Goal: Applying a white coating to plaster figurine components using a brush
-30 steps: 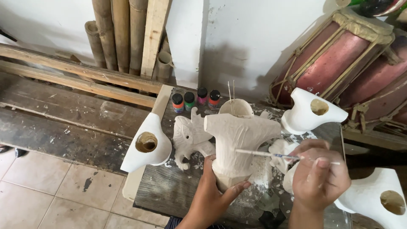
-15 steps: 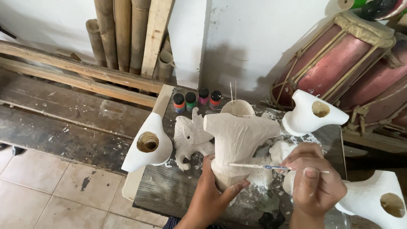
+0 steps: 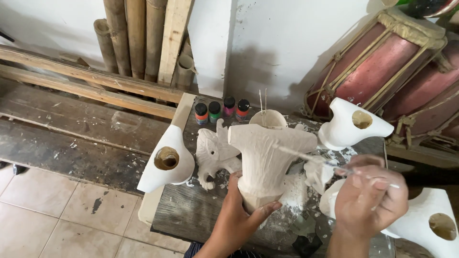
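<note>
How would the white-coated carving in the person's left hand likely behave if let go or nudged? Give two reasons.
The carving is probably top-heavy: its top flares wide above the narrow base that the left hand grips, so it may tip. It looks rigid, like carved wood. Its white coat may be wet and smear, since the right hand holds a brush to it.

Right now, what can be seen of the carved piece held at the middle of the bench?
The carved piece looks like pale raw wood coated chalky white, with a wide flared top narrowing to a faceted base where bare wood shows. It stands upright on the dark workbench. The left hand grips its base from below and in front. The right hand holds a thin brush whose tip meets the piece's upper right edge. A small white animal figure stands just to its left.
</note>
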